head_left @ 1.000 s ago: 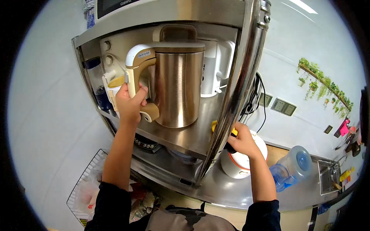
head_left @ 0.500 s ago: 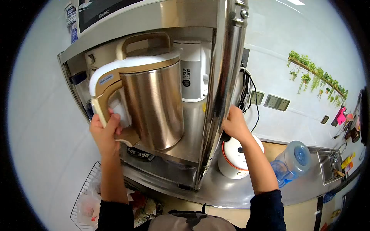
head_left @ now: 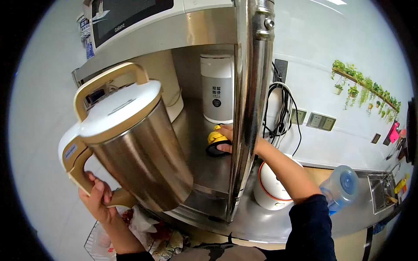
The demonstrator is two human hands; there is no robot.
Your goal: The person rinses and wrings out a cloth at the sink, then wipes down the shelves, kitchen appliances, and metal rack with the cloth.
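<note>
Head view: left fingers [head_left: 99,187] grip tilted jug [head_left: 146,161].

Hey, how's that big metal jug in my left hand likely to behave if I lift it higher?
The metal jug is probably stiff, and its smooth, shiny sides could be slippery. It may feel heavy and want to tip, since the left hand holds only the side handle, with its bulk off to one side.
</note>
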